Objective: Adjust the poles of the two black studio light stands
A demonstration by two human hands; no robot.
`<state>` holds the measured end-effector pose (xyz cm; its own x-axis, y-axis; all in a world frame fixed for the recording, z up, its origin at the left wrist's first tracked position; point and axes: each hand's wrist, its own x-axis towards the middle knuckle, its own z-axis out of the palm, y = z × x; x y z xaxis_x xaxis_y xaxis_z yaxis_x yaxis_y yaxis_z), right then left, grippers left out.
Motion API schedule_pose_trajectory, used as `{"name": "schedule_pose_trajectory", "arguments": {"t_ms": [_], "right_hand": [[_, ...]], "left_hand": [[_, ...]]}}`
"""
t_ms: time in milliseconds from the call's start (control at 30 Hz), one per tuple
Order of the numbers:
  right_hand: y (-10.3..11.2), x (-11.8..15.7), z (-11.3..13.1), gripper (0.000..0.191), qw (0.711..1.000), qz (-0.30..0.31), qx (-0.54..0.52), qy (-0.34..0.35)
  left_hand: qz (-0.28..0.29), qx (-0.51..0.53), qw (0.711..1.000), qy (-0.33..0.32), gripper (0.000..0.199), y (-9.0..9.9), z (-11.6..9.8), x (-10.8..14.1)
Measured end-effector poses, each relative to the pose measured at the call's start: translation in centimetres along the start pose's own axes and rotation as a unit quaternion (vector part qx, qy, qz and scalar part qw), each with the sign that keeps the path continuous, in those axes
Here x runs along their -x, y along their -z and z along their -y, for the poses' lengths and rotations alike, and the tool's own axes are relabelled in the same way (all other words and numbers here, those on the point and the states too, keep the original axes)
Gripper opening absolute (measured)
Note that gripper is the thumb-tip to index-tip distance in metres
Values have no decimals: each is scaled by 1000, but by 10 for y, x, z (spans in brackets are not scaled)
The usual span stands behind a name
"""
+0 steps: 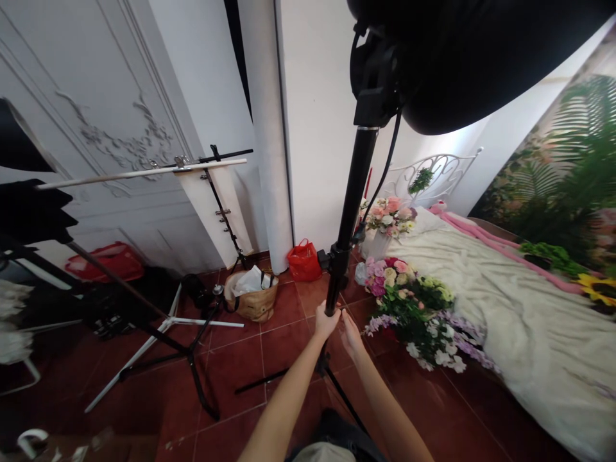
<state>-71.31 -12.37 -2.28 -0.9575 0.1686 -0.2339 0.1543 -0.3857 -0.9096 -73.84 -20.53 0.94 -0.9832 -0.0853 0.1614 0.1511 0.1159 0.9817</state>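
Note:
A black light stand (353, 192) rises upright in front of me, carrying a large black lamp head with a round shade (462, 64) at the upper right. My left hand (327, 322) is wrapped round its pole, below a black clamp knob (332, 260). Close to the right side of the same pole is my right hand (351, 332), fingers fairly straight and pointing up; whether they touch the pole is hard to see. A black cable (385, 173) hangs from the lamp along the pole. The stand's legs (262, 382) spread on the floor below my hands.
Flower bouquets (409, 289) lie right of the pole, against a bed with a cream cover (524, 321). On the left stand a tripod with white and black legs (183, 350), a woven basket (255, 301) and a red bag (305, 262). A white roll (272, 128) leans at the wall.

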Motion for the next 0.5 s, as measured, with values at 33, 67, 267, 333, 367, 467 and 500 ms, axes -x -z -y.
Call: {"name": "schedule_pose_trajectory", "arguments": {"t_ms": [33, 67, 267, 333, 367, 467, 500], "right_hand": [[0, 0, 1, 52, 1000, -7, 10, -1], [0, 0, 3, 52, 1000, -15, 23, -2], [-2, 2, 14, 51, 988, -69, 135, 25], [-4, 3, 19, 52, 978, -95, 184, 31], [-6, 4, 22, 53, 972, -110, 207, 29], [-8, 6, 31, 51, 953, -142, 268, 17], [-9, 6, 34, 50, 947, -145, 286, 12]], "left_hand": [[2, 2, 1000, -1, 17, 0, 0, 0], [4, 6, 1000, -2, 17, 0, 1, 0], [4, 20, 1000, 4, 15, -1, -2, 1], [5, 21, 1000, 2, 15, -1, -3, 1], [7, 23, 1000, 1, 15, -1, -4, 2], [14, 35, 999, 0, 18, -1, -6, 2], [14, 39, 999, 1, 19, -1, -6, 2]]}}
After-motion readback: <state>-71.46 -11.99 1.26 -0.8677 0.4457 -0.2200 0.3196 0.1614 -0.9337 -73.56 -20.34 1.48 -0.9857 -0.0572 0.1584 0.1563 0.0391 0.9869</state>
